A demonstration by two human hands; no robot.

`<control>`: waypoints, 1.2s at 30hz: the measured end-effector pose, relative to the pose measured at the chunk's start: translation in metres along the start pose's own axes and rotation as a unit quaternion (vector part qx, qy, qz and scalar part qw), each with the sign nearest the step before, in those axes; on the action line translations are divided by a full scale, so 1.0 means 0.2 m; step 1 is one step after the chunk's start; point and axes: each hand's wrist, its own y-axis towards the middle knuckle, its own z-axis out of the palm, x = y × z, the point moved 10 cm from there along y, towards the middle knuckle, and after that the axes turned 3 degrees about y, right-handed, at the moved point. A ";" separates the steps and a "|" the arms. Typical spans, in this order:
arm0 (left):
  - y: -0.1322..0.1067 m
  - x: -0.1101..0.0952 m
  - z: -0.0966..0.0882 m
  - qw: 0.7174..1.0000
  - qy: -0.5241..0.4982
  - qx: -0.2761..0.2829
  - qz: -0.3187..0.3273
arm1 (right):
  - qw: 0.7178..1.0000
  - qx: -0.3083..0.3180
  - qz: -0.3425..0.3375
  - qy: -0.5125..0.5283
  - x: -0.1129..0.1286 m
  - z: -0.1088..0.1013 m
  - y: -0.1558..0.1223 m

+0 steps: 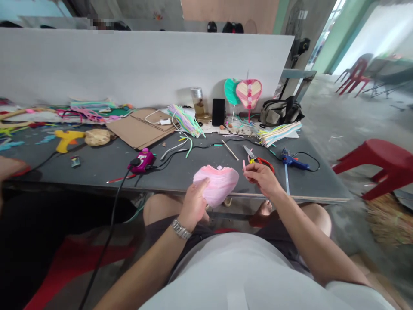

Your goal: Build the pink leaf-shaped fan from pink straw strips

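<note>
A pink heart-shaped fan (pixel 221 185), without a visible handle, is gripped at its left side by my left hand (pixel 194 202), thumb on top. Above the table's front edge, my right hand (pixel 263 177) pinches a short pink strip (pixel 244 165) between thumb and fingertips, apart from the fan. Scissors with red-orange handles (pixel 265 163) lie just behind my right hand. A blue glue gun (pixel 295 162) rests to the right of them. Between the scissors and the fan's far side is a thin pale stick (pixel 229 150).
Two finished-looking heart fans, green (pixel 231 91) and pink-cream (pixel 249 92), stand by a phone (pixel 218 112) and a jar (pixel 198 101). Bundles of pale strips (pixel 280 133), a purple power block (pixel 142 161), cardboard (pixel 142 125) and a yellow glue gun (pixel 67 140) lie about. Cords cross the table.
</note>
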 end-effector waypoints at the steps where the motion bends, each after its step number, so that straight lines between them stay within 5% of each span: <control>1: -0.01 0.00 0.02 1.000 -0.012 0.002 -0.011 | 1.000 -0.003 -0.016 0.014 0.01 0.02 -0.01; 7: -0.04 -0.02 0.10 0.999 -0.005 0.023 -0.031 | 0.996 0.005 -0.080 0.032 0.11 0.11 -0.09; 15: -0.02 -0.26 0.16 0.983 0.115 0.093 0.109 | 0.997 -0.004 -0.075 -0.013 0.15 0.07 -0.19; 24: -0.04 -0.14 0.13 0.975 0.174 0.060 0.124 | 0.996 -0.065 -0.054 0.009 0.06 0.01 -0.23; 36: -0.09 -0.18 0.13 0.973 0.168 0.049 0.153 | 0.997 -0.046 -0.063 0.000 0.11 0.07 -0.28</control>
